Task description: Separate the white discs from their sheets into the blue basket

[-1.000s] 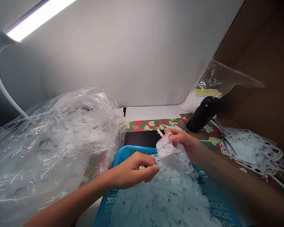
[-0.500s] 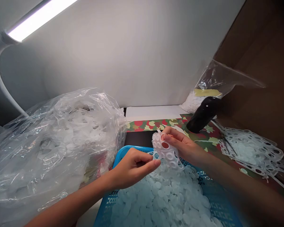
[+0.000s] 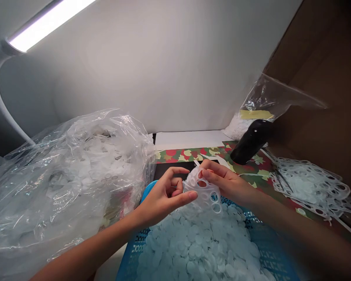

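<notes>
Right grip (image 3: 231,185): pinches the perforated sheet (image 3: 206,197) by its upper part.
Left grip (image 3: 166,197): loose, thumb and forefinger spread beside sheet.
Sheet place: above basket's (image 3: 148,190) far edge.

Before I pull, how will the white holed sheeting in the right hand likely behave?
The white holed sheeting is probably floppy, since it hangs bunched from the right hand. It looks light for its size, being thin and full of holes. The narrow strips between them might tear.

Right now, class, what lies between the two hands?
The head view shows white perforated material there, pinched by the right hand over the blue basket.
</notes>
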Motion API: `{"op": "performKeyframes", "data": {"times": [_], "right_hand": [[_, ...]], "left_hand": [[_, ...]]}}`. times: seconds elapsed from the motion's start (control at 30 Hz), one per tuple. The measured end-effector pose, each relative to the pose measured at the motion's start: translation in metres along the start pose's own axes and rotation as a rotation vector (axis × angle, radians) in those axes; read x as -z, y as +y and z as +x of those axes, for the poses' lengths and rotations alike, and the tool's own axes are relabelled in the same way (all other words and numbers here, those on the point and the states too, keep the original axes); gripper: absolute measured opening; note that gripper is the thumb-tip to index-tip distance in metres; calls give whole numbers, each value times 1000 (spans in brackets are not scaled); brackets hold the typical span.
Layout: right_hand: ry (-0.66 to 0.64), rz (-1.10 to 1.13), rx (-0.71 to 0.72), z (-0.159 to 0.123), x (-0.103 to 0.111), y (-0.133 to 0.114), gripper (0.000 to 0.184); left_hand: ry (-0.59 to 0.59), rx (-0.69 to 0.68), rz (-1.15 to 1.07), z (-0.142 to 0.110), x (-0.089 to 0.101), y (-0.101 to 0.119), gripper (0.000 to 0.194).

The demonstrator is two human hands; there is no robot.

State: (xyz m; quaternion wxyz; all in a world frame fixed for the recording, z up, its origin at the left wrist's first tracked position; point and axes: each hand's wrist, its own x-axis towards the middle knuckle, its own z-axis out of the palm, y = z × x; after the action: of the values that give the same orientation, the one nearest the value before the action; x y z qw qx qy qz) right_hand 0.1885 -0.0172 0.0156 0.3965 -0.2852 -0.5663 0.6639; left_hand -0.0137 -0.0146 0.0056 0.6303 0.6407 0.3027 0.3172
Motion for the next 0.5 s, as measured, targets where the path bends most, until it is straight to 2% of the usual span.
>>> {"op": "performKeyframes", "data": {"times": [0.1, 0.2, 0.27, 0.37, 0.5], "right_hand": [[-9, -32, 0, 0, -1, -2, 20], [-38, -107, -54, 1, -2, -5, 24], [-109, -120, -117, 2, -1, -6, 27], [-190, -152, -180, 2, 1, -5, 25], [-143, -205, -148, 1, 2, -4, 24]], "left_hand": [[29, -44, -4, 0, 1, 2, 20], [127, -99, -8, -2, 3, 4, 20], [194, -119, -10, -4, 3, 5, 20], [233, -119, -1, -4, 3, 4, 21], [297, -167, 24, -2, 2, 1, 20]]}}
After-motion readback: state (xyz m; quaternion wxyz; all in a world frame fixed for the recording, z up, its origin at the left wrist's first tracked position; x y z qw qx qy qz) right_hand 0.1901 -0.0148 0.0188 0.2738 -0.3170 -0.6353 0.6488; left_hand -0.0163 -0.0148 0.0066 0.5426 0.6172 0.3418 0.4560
